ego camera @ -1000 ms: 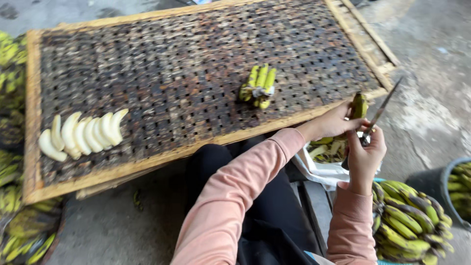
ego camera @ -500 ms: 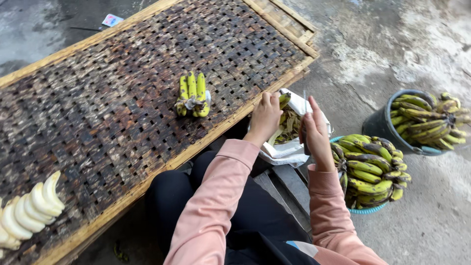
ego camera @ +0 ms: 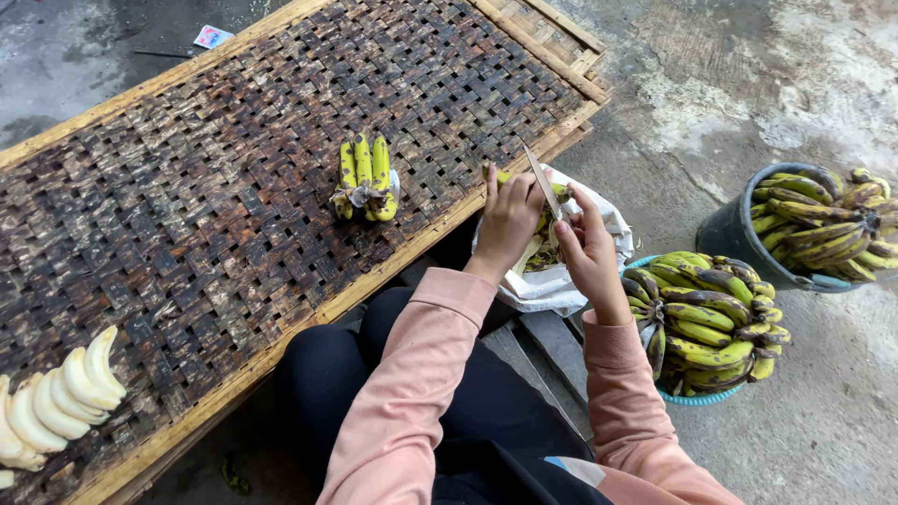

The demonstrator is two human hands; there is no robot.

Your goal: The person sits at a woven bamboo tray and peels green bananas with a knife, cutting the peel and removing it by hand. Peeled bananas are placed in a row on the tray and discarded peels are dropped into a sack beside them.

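Left hand: our left hand (ego camera: pixel 510 220) is closed around a green banana (ego camera: pixel 506 177), of which only the tip shows past the fingers.
Right hand: our right hand (ego camera: pixel 589 245) grips a knife (ego camera: pixel 543 182), its blade slanting up and left over the banana.
Where the banana is: it sits above the white bag (ego camera: pixel 561 281), just off the mat's near edge.
Packages: the white bag lies open under both hands, with peels (ego camera: pixel 541 251) inside; a small flat packet (ego camera: pixel 212 36), white with blue and red, lies on the floor past the mat's far edge.
Surface: a dark woven bamboo mat (ego camera: pixel 234 206) in a pale wooden frame carries a small bunch of green bananas (ego camera: pixel 365 178) in the middle and peeled bananas (ego camera: pixel 56 402) in a row at the lower left.
Room: grey, stained concrete floor (ego camera: pixel 748 75).
Containers: a blue basket (ego camera: pixel 702 323) heaped with green bananas stands just beside our right arm; a dark bucket (ego camera: pixel 814 224) of them stands farther right.
Edges and open room: most of the mat lies bare between the bunch and the peeled row.
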